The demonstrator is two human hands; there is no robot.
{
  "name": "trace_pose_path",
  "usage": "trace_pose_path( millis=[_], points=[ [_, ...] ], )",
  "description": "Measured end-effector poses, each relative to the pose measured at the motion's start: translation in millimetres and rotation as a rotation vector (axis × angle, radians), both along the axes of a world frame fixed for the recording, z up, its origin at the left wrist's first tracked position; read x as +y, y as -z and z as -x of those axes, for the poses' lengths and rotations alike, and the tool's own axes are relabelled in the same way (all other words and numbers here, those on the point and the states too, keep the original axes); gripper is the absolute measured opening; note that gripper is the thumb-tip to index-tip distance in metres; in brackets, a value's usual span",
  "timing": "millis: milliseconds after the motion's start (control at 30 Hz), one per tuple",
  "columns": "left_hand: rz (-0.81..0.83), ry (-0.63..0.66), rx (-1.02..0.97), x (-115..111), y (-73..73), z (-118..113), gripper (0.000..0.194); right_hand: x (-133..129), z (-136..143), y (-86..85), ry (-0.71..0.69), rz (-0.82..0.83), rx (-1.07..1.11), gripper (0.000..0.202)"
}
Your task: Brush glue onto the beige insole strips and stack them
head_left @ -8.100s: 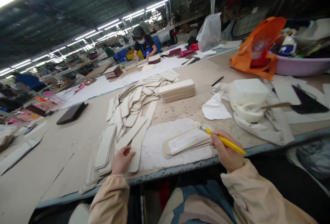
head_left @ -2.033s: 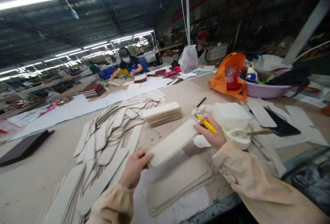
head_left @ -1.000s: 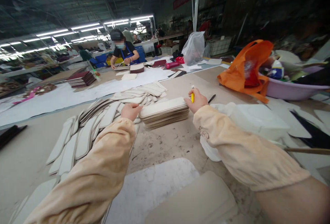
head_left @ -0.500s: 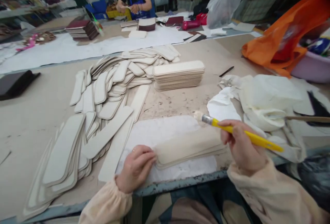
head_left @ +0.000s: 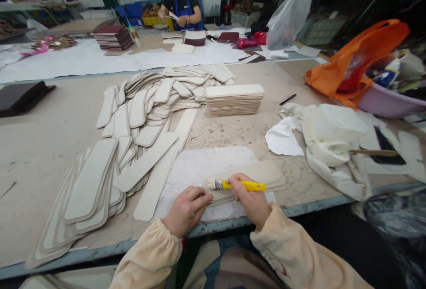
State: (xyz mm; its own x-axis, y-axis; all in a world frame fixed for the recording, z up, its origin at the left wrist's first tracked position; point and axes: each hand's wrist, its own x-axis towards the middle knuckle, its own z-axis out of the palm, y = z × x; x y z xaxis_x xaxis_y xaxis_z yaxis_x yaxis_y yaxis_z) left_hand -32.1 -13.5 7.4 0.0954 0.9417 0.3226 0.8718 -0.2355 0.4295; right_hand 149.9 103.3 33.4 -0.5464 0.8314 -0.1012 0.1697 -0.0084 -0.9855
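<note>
Scuffed tabletop (head_left: 229,131), lol. Your right hand (head_left: 249,202) wraps the brush (head_left: 253,185) at the near strips (head_left: 262,172); your left hand (head_left: 186,209) curls at their end, grip unclear. Neat stack (head_left: 234,101) looks done, loose pile (head_left: 137,109) doesn't.

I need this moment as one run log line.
right hand: holding yellow brush; left hand: at left end of beige panel; bristles: over same end

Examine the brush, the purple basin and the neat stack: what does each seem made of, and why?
Brush: silvery collar, so probably metal; smooth yellow handle, perhaps painted wood or plastic; the fibre of its pale bristles is unclear.
Basin: probably smooth plastic, from its evenly coloured wall.
Stack: matt, flat cream sheets, perhaps card or leather; I cannot tell which.
</note>
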Motion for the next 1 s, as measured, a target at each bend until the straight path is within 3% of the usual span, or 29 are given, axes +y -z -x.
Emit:
trace_pose_path(
  millis=[233, 533, 700, 867, 1000],
  points=[
    [0.000, 0.000, 0.022, 3, -3.0, 0, 0.019, 12, -13, 3.0, 0.079, -0.117, -0.103, 0.031],
    [-0.070, 0.028, 0.029, 2, 0.8, 4, 0.020, 60, -90, 4.4, 0.345, -0.228, -0.269, 0.032],
    [-0.083, 0.031, 0.034, 2, 4.1, 5, 0.019, 76, -118, 0.0, 0.417, -0.369, -0.354, 0.033],
    [-0.075, 0.022, 0.041, 2, 3.6, 3, 0.019, 59, -112, -11.2, 0.442, -0.443, -0.364, 0.031],
    [-0.087, 0.025, 0.029, 3, 1.1, 1, 0.017, 25, -77, -11.4, 0.320, -0.199, -0.072, 0.030]
  ],
)
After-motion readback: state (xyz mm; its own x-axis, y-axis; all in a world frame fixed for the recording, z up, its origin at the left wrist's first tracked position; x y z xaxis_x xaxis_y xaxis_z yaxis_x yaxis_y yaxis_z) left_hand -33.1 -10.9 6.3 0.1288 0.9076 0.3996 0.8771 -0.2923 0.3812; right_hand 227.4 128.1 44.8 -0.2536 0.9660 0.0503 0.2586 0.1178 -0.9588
